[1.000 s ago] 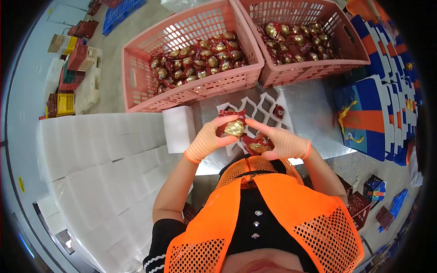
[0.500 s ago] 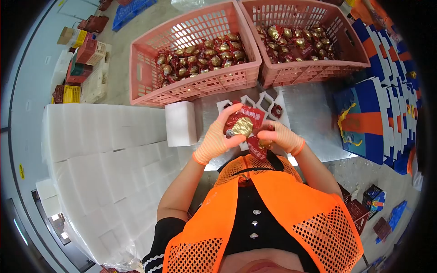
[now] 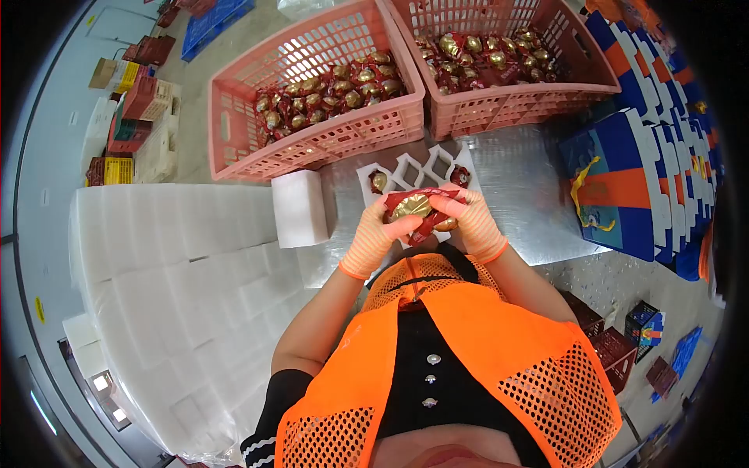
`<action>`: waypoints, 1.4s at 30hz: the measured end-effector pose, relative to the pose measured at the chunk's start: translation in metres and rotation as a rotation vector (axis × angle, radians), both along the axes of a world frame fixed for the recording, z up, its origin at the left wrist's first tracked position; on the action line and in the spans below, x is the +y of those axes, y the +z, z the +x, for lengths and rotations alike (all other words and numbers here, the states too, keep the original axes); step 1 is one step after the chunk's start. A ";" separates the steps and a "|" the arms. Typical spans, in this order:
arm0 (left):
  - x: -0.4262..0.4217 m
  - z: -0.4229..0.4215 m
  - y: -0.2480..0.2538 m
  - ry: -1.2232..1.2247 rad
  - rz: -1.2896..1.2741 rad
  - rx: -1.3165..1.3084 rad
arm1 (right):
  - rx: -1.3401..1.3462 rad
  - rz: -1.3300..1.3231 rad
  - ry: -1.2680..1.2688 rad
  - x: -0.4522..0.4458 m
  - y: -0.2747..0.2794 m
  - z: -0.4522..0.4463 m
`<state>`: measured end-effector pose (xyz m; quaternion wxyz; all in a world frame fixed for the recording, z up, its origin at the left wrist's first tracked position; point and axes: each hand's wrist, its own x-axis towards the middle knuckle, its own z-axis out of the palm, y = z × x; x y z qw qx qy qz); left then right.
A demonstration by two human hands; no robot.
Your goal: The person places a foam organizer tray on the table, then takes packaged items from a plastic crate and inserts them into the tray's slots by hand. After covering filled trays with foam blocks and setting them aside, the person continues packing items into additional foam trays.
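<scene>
Left of the foam divider tray (image 3: 466, 156) stands a large stack of white foam blocks (image 3: 179, 296), with a single upright white foam block (image 3: 299, 209) nearer the tray. Beyond the tray, to its left, a pink slotted crate (image 3: 335, 129) holds many gold-and-red wrapped packets.

At the tray's near side, the left hand (image 3: 378, 238), in a striped glove, pinches the gold-and-red wrapped packet (image 3: 412, 206) between thumb and fingers. The packet now lies flatter than in the previous frame, where its red wrapper stood up. The tray's far-left cell holds a gold-centred packet (image 3: 378, 182), now in clearer view than before, when the left hand partly covered it.

The right hand (image 3: 481, 228), also gloved, has moved up against the held packet, its thumb and fingers narrow on the red wrapper. A second wrapped packet (image 3: 446, 225) shows beneath its fingers; whether they grip it I cannot tell. A red-wrapped packet (image 3: 460, 177) sits in the tray's far-right cell.

Beyond the tray, to its right, is another filled pink crate (image 3: 523, 105); blue-and-orange boxes (image 3: 624, 187) stand farther right.
</scene>
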<state>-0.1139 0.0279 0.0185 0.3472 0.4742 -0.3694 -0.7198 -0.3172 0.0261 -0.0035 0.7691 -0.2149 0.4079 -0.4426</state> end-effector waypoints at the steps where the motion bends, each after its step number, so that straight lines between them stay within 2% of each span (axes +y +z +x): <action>1: 0.001 0.000 -0.001 0.020 0.020 0.007 | 0.000 -0.005 0.009 0.000 -0.002 0.000; 6: 0.002 0.005 -0.020 0.061 0.021 -0.038 | -0.011 -0.046 0.127 0.002 -0.022 -0.006; 9: 0.003 -0.004 -0.019 0.154 0.040 -0.093 | -0.091 0.117 0.157 0.002 -0.012 -0.008; 11: 0.010 0.001 -0.020 0.069 -0.067 -0.312 | 0.018 0.012 0.241 0.008 -0.008 -0.016; 12: 0.010 -0.001 -0.019 -0.013 -0.145 -0.401 | 0.183 -0.118 0.330 0.012 -0.015 -0.023; 13: 0.014 -0.010 -0.010 -0.029 -0.072 -0.364 | 0.354 -0.249 0.406 0.015 -0.023 -0.031; 14: 0.015 -0.011 -0.013 -0.121 -0.142 -0.501 | 0.383 -0.227 0.472 0.020 -0.012 -0.041; 15: 0.015 -0.011 -0.026 -0.189 -0.301 -0.571 | 0.310 -0.175 0.426 0.032 -0.017 -0.043; 16: 0.015 -0.021 -0.015 -0.272 -0.342 -0.638 | 0.498 -0.373 0.367 0.041 -0.028 -0.045; 17: 0.013 -0.022 -0.022 -0.307 -0.364 -0.624 | 0.420 -0.127 0.398 0.052 -0.014 -0.048; 18: 0.013 -0.027 -0.017 -0.386 -0.523 -0.692 | 0.434 -0.130 0.340 0.063 -0.024 -0.047; 22: 0.012 -0.039 -0.031 -0.465 -0.369 -0.339 | 0.369 -0.057 0.069 0.111 -0.029 -0.043; 25: 0.022 -0.048 -0.038 -0.572 -0.253 -0.315 | 0.238 0.086 -0.198 0.158 -0.031 -0.038; 30: 0.052 -0.067 -0.087 -0.713 -0.225 -0.188 | 0.302 0.272 -0.478 0.245 -0.026 -0.040; 32: 0.072 -0.082 -0.083 -0.806 -0.196 -0.175 | 0.241 0.282 -0.688 0.289 -0.029 -0.048; 35: 0.085 -0.104 -0.078 -0.955 -0.199 -0.194 | 0.139 0.255 -1.027 0.343 -0.065 -0.067; 38: 0.089 -0.136 -0.083 -1.153 -0.233 -0.280 | 0.140 0.387 -1.294 0.399 -0.105 -0.102; 41: 0.083 -0.180 -0.111 -1.153 -0.926 -0.440 | 0.058 0.514 -1.577 0.444 -0.143 -0.154; 42: 0.075 -0.199 -0.123 -1.185 -0.969 -0.503 | 0.075 0.572 -1.616 0.460 -0.161 -0.177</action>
